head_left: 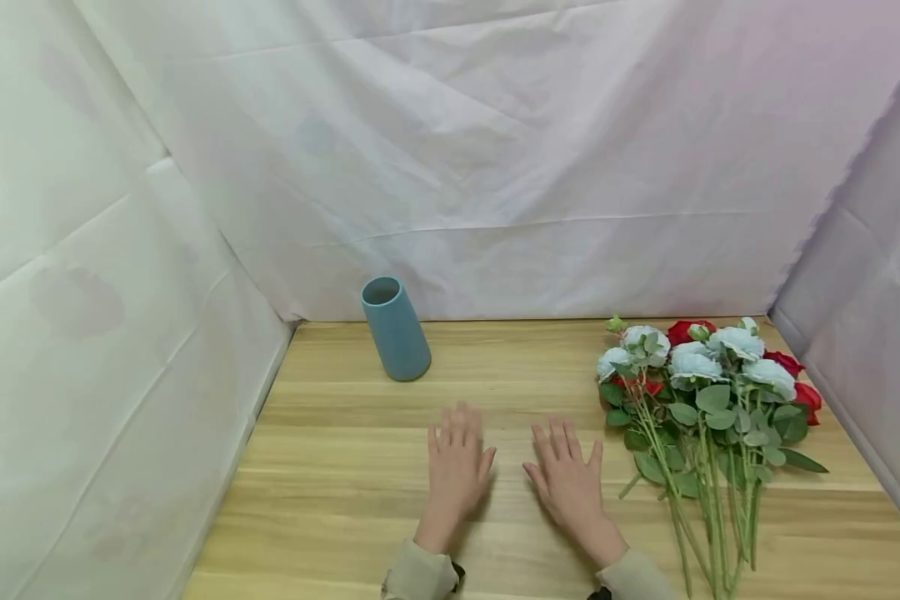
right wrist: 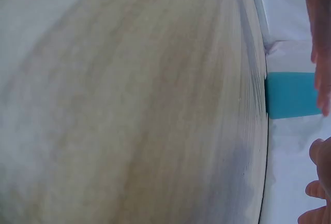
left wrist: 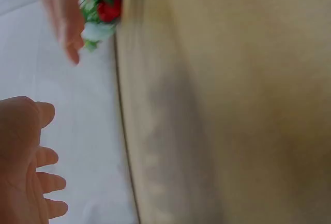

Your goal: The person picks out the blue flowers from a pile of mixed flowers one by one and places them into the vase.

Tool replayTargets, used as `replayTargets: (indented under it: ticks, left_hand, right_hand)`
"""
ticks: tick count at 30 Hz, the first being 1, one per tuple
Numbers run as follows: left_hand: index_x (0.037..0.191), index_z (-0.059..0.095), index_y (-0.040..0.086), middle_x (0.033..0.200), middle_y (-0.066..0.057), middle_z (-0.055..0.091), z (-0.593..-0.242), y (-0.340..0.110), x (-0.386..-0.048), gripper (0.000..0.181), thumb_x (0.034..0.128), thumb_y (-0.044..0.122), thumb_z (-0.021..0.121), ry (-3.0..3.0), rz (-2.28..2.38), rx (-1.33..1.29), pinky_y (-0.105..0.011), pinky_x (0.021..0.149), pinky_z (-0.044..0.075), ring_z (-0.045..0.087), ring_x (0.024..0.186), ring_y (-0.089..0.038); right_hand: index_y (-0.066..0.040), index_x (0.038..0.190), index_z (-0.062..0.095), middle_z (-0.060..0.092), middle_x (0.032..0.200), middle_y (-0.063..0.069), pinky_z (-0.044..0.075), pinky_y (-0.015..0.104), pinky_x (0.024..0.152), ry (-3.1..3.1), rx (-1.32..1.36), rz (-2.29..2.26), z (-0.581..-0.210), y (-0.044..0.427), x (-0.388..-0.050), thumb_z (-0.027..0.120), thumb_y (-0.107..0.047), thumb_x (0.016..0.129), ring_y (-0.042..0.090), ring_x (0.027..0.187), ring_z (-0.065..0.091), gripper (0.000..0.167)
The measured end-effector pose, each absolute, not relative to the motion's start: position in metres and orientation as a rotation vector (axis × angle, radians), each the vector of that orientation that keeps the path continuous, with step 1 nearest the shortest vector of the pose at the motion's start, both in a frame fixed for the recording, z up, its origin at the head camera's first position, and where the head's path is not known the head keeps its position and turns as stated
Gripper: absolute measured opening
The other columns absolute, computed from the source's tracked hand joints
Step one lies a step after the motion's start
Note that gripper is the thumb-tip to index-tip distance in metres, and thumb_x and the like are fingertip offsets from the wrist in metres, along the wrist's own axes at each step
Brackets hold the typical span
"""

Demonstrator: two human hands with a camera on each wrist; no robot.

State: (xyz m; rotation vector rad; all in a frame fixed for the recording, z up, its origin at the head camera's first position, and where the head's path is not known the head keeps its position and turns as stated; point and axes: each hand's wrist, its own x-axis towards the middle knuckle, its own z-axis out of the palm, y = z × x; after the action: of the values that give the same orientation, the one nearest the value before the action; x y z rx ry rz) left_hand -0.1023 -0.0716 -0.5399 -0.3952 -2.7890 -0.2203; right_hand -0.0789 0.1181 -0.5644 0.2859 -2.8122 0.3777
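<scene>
In the head view both hands are spread palm down over the wooden table [head_left: 315,500], holding nothing. The left hand [head_left: 456,475] is slightly blurred, below and right of a blue-grey vase [head_left: 399,333] that stands upright. The right hand [head_left: 573,492] lies left of a bunch of flowers [head_left: 712,400] with white and red heads and long green stems. In the left wrist view, the left hand [left wrist: 23,157] has its fingers apart, with red and white blooms [left wrist: 106,9] beyond. In the right wrist view, the right hand [right wrist: 321,182] shows at the edge near the vase [right wrist: 292,94].
White cloth [head_left: 495,167] hangs behind the table, and more cloth stands along the left side [head_left: 120,333] and right side [head_left: 877,292]. The flower stems reach toward the table's near edge at the right.
</scene>
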Motion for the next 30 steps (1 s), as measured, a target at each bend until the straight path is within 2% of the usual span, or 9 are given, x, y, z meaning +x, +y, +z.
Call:
replayTargets:
  ticks: [4, 9, 13, 17, 20, 25, 30]
  left_hand:
    - [0.139, 0.039, 0.001, 0.145, -0.022, 0.033, -0.517, -0.087, -0.118, 0.064, 0.086, 0.028, 0.063, -2.6, -0.428, -0.31, -0.062, 0.098, 0.03, 0.031, 0.132, -0.042]
    - [0.139, 0.036, -0.004, 0.147, -0.028, 0.025, -0.48, -0.119, -0.155, 0.064, 0.0855, 0.02, 0.061, -2.283, -0.633, -0.149, -0.065, 0.101, 0.023, 0.022, 0.135, -0.045]
    - [0.14, 0.032, -0.006, 0.147, -0.03, 0.021, -0.462, -0.139, -0.185, 0.067, 0.0853, 0.015, 0.062, -2.121, -0.7, -0.076, -0.064, 0.102, 0.021, 0.018, 0.136, -0.044]
    - [0.143, 0.027, -0.006, 0.149, -0.027, 0.02, -0.453, -0.152, -0.208, 0.072, 0.087, 0.021, 0.063, -2.112, -0.783, 0.013, -0.06, 0.105, 0.019, 0.02, 0.137, -0.039]
    - [0.145, 0.023, -0.004, 0.151, -0.023, 0.019, -0.451, -0.157, -0.221, 0.078, 0.0869, 0.028, 0.064, -2.136, -0.911, 0.071, -0.058, 0.107, 0.017, 0.019, 0.138, -0.036]
    - [0.146, 0.02, -0.003, 0.151, -0.021, 0.021, -0.451, -0.159, -0.236, 0.087, 0.0827, 0.03, 0.07, -2.166, -1.098, 0.096, -0.057, 0.108, 0.016, 0.02, 0.138, -0.036]
    - [0.146, 0.02, -0.002, 0.149, -0.021, 0.026, -0.454, -0.157, -0.246, 0.091, 0.0797, 0.029, 0.074, -2.173, -1.171, 0.08, -0.054, 0.107, 0.021, 0.024, 0.136, -0.034]
  right_hand:
    - [-0.012, 0.139, 0.044, 0.037, 0.144, 0.018, 0.016, 0.072, 0.098, -2.827, 0.252, 0.391, -0.564, 0.121, -0.079, 0.06, -0.041, 0.087, 0.039, 0.132, 0.033, 0.061]
    - [-0.012, 0.139, 0.044, 0.039, 0.142, 0.019, 0.015, 0.072, 0.097, -2.828, 0.171, 0.421, -0.561, 0.131, -0.079, 0.059, -0.04, 0.088, 0.04, 0.131, 0.033, 0.06]
    - [-0.01, 0.138, 0.044, 0.037, 0.143, 0.021, 0.013, 0.073, 0.097, -2.808, 0.078, 0.466, -0.556, 0.146, -0.076, 0.06, -0.038, 0.088, 0.041, 0.132, 0.03, 0.06]
    - [-0.009, 0.139, 0.041, 0.034, 0.144, 0.022, 0.013, 0.074, 0.096, -2.762, -0.001, 0.506, -0.551, 0.162, -0.073, 0.061, -0.036, 0.088, 0.042, 0.131, 0.029, 0.062]
    - [-0.006, 0.139, 0.041, 0.036, 0.142, 0.023, 0.021, 0.072, 0.094, -2.715, -0.051, 0.542, -0.548, 0.175, -0.071, 0.063, -0.033, 0.087, 0.043, 0.128, 0.032, 0.062]
    - [0.001, 0.132, 0.046, 0.046, 0.131, 0.026, 0.037, 0.067, 0.08, -2.592, -0.133, 0.573, -0.545, 0.197, -0.066, 0.068, -0.021, 0.083, 0.047, 0.114, 0.044, 0.058]
    - [0.009, 0.11, 0.055, 0.056, 0.102, 0.029, 0.044, 0.056, 0.062, -2.425, -0.181, 0.548, -0.548, 0.216, -0.06, 0.073, 0.0, 0.073, 0.046, 0.086, 0.053, 0.042]
